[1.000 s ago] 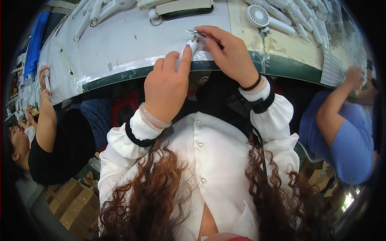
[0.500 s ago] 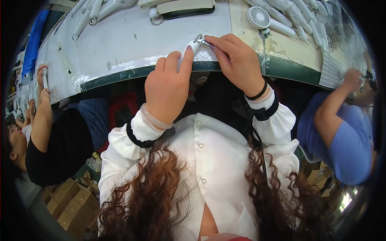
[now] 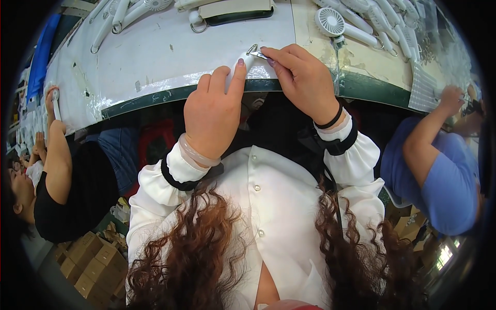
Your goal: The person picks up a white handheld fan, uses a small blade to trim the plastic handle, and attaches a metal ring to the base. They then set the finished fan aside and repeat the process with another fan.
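Note:
My left hand (image 3: 213, 111) is closed on a white handheld fan (image 3: 250, 60) at the table's front edge. Only the end of its handle shows; my fingers hide the rest. A metal ring (image 3: 252, 48) sits at that end. Between the thumb and index finger of my right hand (image 3: 305, 80) is a small, pointed silver tool, apparently tweezers (image 3: 259, 55). Its tip meets the handle end close to the ring, but whether it grips the ring is too small to tell.
White handheld fans lie piled at the back right (image 3: 330, 21) and back left (image 3: 120, 19). A pale case with a dark green edge (image 3: 240, 16) stands at the back. Co-workers sit on my left (image 3: 77, 170) and right (image 3: 434, 170). Cardboard boxes (image 3: 95, 263) are stacked at lower left.
Both hands stay nearly in place, with the tool at the ring. The ring looks slightly turned. The co-worker on the left has shifted an arm a little.

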A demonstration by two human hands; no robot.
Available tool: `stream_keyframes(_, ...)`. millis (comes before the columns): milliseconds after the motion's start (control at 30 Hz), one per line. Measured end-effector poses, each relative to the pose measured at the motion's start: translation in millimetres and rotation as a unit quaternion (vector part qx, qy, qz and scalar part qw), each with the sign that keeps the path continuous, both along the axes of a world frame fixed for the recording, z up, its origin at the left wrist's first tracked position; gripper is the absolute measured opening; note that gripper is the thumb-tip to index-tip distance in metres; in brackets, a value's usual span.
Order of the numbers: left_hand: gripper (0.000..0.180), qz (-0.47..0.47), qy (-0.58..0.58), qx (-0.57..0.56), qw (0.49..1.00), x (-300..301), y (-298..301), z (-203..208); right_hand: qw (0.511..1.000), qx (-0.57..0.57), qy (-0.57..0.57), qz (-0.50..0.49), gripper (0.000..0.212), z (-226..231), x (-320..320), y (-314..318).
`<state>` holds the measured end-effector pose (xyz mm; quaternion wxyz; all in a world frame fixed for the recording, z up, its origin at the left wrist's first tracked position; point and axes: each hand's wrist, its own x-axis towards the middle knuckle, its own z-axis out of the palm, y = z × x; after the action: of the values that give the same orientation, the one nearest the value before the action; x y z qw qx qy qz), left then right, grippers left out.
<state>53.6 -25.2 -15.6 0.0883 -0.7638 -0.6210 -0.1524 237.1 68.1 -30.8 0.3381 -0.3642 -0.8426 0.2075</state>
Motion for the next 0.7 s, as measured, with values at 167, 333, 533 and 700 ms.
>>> stream_keyframes(167,0.05,-0.003,0.001,0.004,1.0,0.3,0.1,0.8,1.0,-0.002,-0.01,-0.003,0.029,0.3,-0.3,-0.9)
stream_keyframes(333,0.049,-0.004,-0.006,-0.001,1.0,0.1,0.8,1.6,0.999,0.014,-0.029,-0.013,0.029,1.7,-2.0,-2.7)
stream_keyframes(533,0.051,0.016,-0.038,-0.025,0.999,2.0,1.1,3.1,0.998,0.035,-0.044,-0.032,0.028,5.8,-4.0,-5.5)
stream_keyframes(700,0.049,0.015,-0.037,-0.022,0.999,1.5,1.0,3.7,0.998,0.023,-0.047,-0.023,0.026,5.3,-2.8,-5.5)
